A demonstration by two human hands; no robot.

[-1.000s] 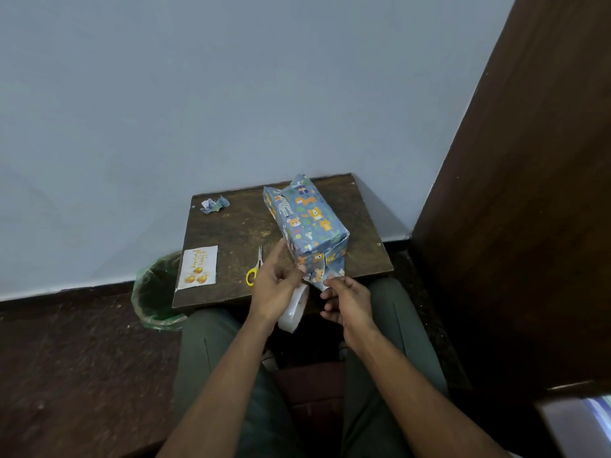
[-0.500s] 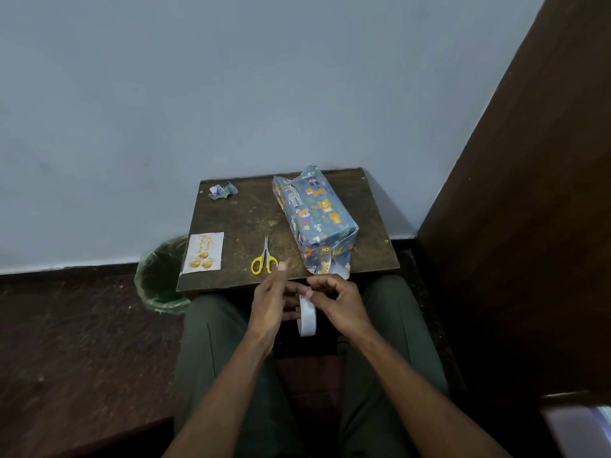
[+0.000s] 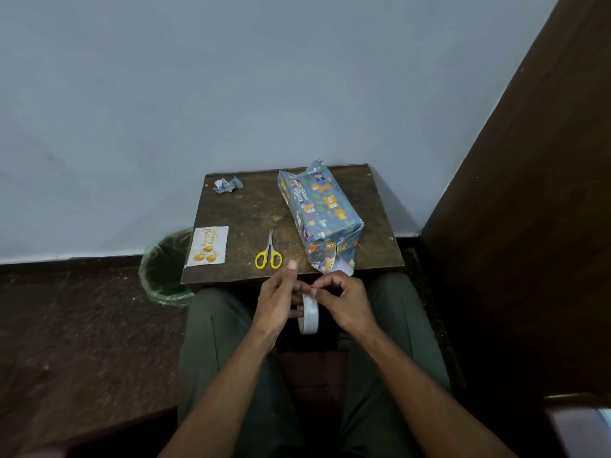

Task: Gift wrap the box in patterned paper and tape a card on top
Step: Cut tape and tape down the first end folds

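The box [image 3: 319,213] lies on the table [image 3: 251,213] just beyond the hands, its long sides already papered, but the near end flap hangs loose and untaped. The left hand [image 3: 281,299] holds the tape roll [image 3: 309,314] over the lap while the right hand [image 3: 344,300] pinches at its top edge, apparently picking up the tape end. The card [image 3: 209,246] lies well left of the grip, not yet taped on; scissors [image 3: 268,254] lie just ahead of the left hand.

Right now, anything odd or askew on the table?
Yes. The wrapped box lies skewed, its near-end flap loose over the table edge. A crumpled paper scrap sits at the far left corner.
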